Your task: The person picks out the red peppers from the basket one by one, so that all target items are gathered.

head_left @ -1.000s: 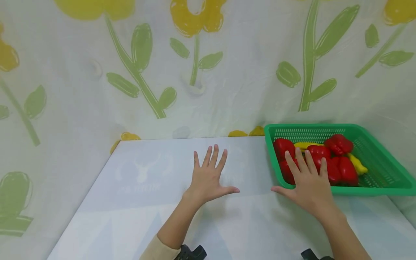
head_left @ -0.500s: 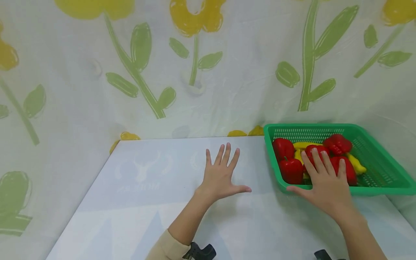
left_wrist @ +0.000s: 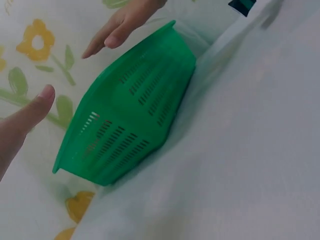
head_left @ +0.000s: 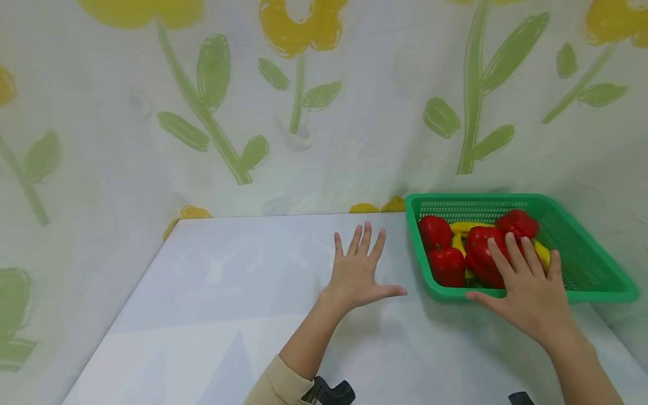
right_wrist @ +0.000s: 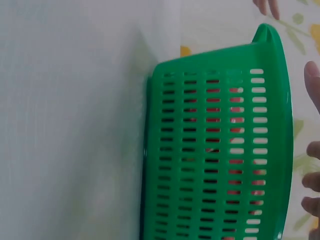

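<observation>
Right hand point(head_left: 535, 298) and left hand point(head_left: 356, 277): fingers apart, empty; basket point(head_left: 582, 273), right of frame, probably light, slightly flexible; best held by rim point(head_left: 602, 296)

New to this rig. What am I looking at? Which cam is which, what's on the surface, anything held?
No machine here: these are a person's two bare hands. The wide picture comes from a camera worn on the head, looking forward and down. The other two come from cameras worn on the left and right wrists, so they look tilted.

On the white table stands a green basket with red peppers and some yellow pieces in it; what exactly the yellow ones are is hard to tell. Behind is a flower-patterned backdrop.

Nothing is held. The left hand is spread over the table. The right hand, also spread, is by the basket, hiding part of its contents in the head view.
</observation>
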A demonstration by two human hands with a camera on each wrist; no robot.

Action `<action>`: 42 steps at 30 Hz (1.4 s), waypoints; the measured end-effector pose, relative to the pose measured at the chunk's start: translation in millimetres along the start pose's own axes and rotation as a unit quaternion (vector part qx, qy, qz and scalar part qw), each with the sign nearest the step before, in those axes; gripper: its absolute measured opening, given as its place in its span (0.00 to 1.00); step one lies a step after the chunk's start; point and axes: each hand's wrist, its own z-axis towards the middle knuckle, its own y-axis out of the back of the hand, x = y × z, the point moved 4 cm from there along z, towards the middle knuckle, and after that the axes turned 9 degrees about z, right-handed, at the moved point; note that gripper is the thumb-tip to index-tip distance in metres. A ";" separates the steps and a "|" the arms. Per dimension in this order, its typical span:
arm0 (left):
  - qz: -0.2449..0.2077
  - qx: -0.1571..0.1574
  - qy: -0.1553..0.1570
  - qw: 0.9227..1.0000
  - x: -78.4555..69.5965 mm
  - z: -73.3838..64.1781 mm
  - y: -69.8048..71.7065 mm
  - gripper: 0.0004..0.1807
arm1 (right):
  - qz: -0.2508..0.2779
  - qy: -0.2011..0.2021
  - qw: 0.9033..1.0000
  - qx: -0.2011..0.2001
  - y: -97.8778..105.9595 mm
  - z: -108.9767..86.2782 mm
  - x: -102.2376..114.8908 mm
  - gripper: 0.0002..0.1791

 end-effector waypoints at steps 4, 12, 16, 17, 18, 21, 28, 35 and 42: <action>-0.022 0.002 -0.004 1.000 -10.3 6.4 1.3 0.60 | -0.010 -0.005 1.000 -0.005 3.3 -0.7 -11.0 0.60; -0.064 0.026 -0.019 0.997 -34.7 14.4 -0.9 0.60 | -0.012 -0.033 0.999 0.012 8.4 -4.4 -46.4 0.59; -0.067 0.023 -0.022 0.997 -43.8 17.0 -1.9 0.61 | -0.006 -0.046 0.999 0.016 10.5 -7.9 -58.3 0.59; -0.068 0.021 -0.024 0.997 -45.9 17.5 -1.9 0.61 | -0.007 -0.049 0.999 0.018 10.8 -8.7 -60.7 0.59; -0.070 0.021 -0.025 0.997 -48.0 17.9 -1.8 0.61 | -0.010 -0.052 0.998 0.019 11.0 -9.4 -62.9 0.59; -0.086 0.021 -0.025 0.996 -53.6 18.8 -0.9 0.62 | -0.014 -0.060 0.998 0.024 11.0 -11.4 -69.9 0.59; -0.128 0.008 -0.010 0.992 -67.6 24.0 -1.1 0.62 | 0.025 -0.071 0.997 -0.004 13.1 -18.6 -93.6 0.57; -0.241 -0.045 0.032 0.969 -82.3 25.8 -4.6 0.57 | 0.036 -0.117 0.992 0.004 14.1 -28.6 -120.8 0.59; -0.356 -0.044 0.074 0.930 -95.9 27.3 -18.3 0.57 | 0.091 -0.134 0.987 -0.004 6.8 -35.6 -139.2 0.55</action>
